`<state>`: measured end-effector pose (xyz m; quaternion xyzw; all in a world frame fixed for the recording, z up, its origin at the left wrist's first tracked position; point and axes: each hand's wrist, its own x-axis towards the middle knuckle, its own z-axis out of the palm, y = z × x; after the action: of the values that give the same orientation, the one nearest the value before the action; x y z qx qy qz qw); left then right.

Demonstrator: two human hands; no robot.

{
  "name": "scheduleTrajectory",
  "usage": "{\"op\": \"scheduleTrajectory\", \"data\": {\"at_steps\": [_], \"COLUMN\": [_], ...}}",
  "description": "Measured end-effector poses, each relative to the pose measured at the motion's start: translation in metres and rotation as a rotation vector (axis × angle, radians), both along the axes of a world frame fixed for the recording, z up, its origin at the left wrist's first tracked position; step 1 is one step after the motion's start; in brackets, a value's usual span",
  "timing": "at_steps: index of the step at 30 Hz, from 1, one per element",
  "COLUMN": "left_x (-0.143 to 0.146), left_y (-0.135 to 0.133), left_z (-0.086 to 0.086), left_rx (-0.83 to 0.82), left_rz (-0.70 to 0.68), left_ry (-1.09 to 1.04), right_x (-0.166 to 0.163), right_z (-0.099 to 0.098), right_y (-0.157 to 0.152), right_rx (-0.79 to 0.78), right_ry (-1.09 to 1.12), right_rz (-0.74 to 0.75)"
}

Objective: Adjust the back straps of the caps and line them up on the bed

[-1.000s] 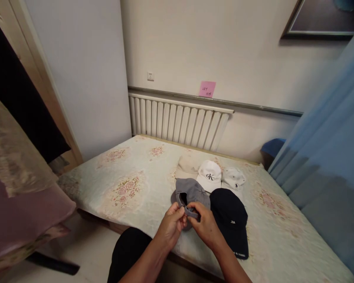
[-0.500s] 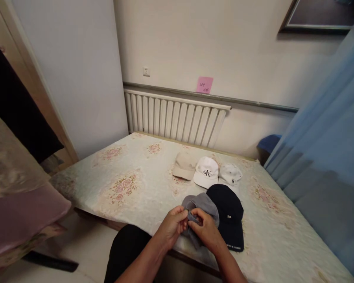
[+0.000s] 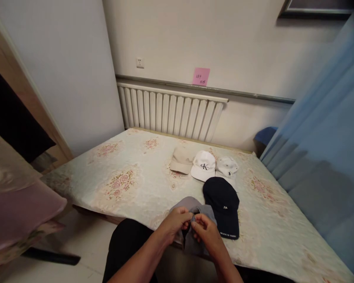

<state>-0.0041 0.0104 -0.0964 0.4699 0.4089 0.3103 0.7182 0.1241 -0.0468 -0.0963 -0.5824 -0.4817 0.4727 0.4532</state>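
Observation:
A grey cap [image 3: 191, 205] hangs over the near edge of the bed [image 3: 129, 177], held between both my hands. My left hand [image 3: 174, 222] pinches its back strap from the left. My right hand [image 3: 205, 232] pinches the same strap from the right, fingers closed on the fabric. Just to the right lies a dark navy cap [image 3: 222, 204] on the floral bedcover. Behind it sit three caps in a row: a beige cap [image 3: 181, 160], a white cap [image 3: 204, 166] with a black logo, and another white cap [image 3: 227, 167].
A white radiator [image 3: 171, 112] runs along the far wall, with a pink note [image 3: 201, 76] above it. A blue curtain [image 3: 327, 149] hangs at the right. Pink bedding [image 3: 14, 212] is piled at the left. My dark trouser knee [image 3: 126, 243] is below the bed edge.
The grey cap has been drawn toward me to the bed's near edge, both hands still pinched on its strap. The view has shifted upward and left.

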Motion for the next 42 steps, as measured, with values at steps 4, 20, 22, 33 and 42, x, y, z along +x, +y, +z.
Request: {"op": "scheduleTrajectory", "data": {"at_steps": [4, 20, 22, 33, 42], "left_x": [0.002, -0.009, -0.014, -0.04, -0.053], "left_y": [-0.003, -0.009, -0.007, -0.003, 0.01], "left_z": [0.006, 0.022, 0.029, 0.046, 0.065], "left_rx": [0.046, 0.193, 0.198, 0.172, 0.294], "left_rz": [0.013, 0.022, -0.034, -0.182, -0.089], "left_ry": [0.03, 0.101, 0.103, 0.093, 0.06], "right_x": [0.002, 0.046, 0.055, 0.026, 0.023], "right_z": [0.003, 0.017, 0.013, 0.024, 0.034], "right_y": [-0.002, 0.0, 0.005, 0.043, 0.048], "right_rx": [-0.012, 0.256, 0.292, 0.182, 0.59], "right_ry": [-0.045, -0.691, -0.753, -0.419, -0.558], "right_rz": [-0.027, -0.237, -0.154, 0.307, -0.047]}}
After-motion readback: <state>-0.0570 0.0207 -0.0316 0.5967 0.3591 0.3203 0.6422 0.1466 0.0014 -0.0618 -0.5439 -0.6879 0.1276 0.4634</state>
